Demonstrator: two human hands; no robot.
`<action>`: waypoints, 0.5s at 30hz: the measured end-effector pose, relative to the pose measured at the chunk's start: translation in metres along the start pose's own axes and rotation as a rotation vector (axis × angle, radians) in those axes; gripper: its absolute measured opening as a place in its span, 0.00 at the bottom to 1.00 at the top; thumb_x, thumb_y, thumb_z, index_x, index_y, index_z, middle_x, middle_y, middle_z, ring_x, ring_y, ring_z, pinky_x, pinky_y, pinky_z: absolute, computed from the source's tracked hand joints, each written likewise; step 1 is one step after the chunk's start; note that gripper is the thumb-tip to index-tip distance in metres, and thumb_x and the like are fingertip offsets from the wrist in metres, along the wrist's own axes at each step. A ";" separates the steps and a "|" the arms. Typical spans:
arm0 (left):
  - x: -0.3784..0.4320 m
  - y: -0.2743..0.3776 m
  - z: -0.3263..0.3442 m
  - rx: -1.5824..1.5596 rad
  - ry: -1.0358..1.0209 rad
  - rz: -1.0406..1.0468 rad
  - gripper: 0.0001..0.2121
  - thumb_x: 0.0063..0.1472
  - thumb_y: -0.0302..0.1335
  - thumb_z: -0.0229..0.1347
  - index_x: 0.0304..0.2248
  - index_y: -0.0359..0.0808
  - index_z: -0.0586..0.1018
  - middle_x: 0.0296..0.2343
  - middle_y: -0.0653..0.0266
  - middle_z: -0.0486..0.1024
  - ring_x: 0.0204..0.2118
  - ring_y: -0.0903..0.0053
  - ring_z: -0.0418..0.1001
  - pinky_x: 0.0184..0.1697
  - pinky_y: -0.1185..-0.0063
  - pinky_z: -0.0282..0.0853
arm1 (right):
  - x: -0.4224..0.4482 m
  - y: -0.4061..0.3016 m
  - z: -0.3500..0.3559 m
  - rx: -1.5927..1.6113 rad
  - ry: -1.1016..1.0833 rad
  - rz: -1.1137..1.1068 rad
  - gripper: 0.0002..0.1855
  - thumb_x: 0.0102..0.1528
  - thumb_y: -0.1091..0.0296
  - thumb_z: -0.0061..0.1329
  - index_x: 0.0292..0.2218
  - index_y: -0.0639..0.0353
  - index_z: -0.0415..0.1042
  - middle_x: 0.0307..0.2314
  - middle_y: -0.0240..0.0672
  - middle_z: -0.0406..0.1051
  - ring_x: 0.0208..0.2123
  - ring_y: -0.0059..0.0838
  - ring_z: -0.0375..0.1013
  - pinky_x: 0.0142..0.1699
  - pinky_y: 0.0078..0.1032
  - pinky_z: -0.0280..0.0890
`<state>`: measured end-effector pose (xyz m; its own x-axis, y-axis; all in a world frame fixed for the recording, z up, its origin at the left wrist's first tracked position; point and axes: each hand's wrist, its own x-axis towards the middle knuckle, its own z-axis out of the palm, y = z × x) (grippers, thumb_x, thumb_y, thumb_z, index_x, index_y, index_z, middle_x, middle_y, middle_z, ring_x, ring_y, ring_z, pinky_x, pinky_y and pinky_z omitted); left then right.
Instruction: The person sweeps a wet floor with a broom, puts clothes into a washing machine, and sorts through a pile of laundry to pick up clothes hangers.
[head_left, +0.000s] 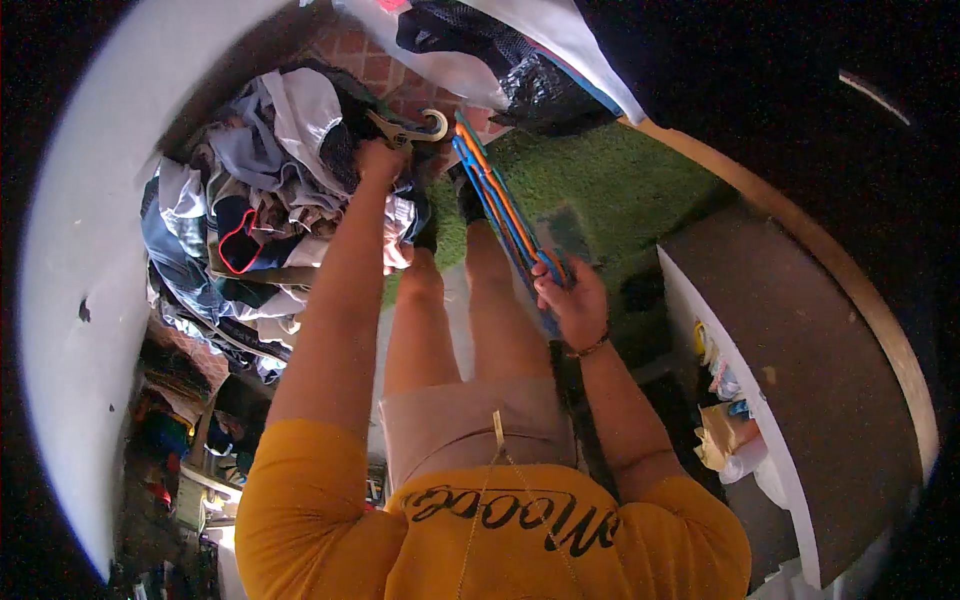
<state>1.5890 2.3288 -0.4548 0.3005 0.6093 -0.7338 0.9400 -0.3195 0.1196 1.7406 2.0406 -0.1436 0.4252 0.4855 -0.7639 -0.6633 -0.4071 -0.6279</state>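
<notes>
My left hand (382, 162) is closed at the beige clothes hanger (405, 133), whose curved hook points to the right. Dark cloth lies right beside these fingers, and whether it hangs on the hanger I cannot tell. A big heap of clothes (255, 180) in white, grey, blue and black rises to the left of that arm. Lower and to the right, my right hand (576, 300) grips a bundle of thin hangers (506, 206), blue, orange and green, lying side by side. Their far ends reach up close to the beige hook.
Green turf-like matting (600, 176) covers the floor ahead, with red brick paving (367, 64) beyond. A black plastic bag (536, 86) sits at the top. At right stands a brown-topped cabinet (795, 330) with items on its open side. A white wall (82, 247) curves along the left.
</notes>
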 end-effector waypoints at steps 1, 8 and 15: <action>0.000 -0.018 -0.005 -0.001 0.005 -0.008 0.25 0.47 0.43 0.58 0.41 0.34 0.76 0.45 0.50 0.70 0.46 0.63 0.69 0.48 0.69 0.64 | -0.001 0.004 0.000 -0.037 -0.022 0.003 0.18 0.51 0.74 0.53 0.44 0.63 0.66 0.31 0.30 0.70 0.29 0.18 0.70 0.34 0.17 0.67; -0.103 -0.013 -0.085 -0.865 -0.392 0.245 0.21 0.49 0.28 0.61 0.43 0.32 0.72 0.39 0.62 0.73 0.43 0.75 0.69 0.48 0.79 0.62 | 0.007 0.035 -0.003 -0.109 -0.116 -0.144 0.12 0.53 0.71 0.51 0.39 0.61 0.65 0.31 0.32 0.69 0.30 0.22 0.70 0.39 0.21 0.67; -0.119 -0.031 -0.097 -0.843 -0.401 0.313 0.16 0.53 0.31 0.59 0.40 0.33 0.74 0.37 0.64 0.74 0.41 0.77 0.70 0.48 0.80 0.62 | 0.023 0.012 0.080 0.042 -0.129 -0.175 0.10 0.55 0.70 0.49 0.38 0.61 0.65 0.29 0.32 0.68 0.32 0.21 0.70 0.40 0.22 0.65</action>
<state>1.5395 2.3366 -0.3061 0.6249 0.2442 -0.7415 0.6817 0.2923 0.6707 1.6928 2.1084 -0.1570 0.4552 0.6423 -0.6167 -0.6124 -0.2769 -0.7404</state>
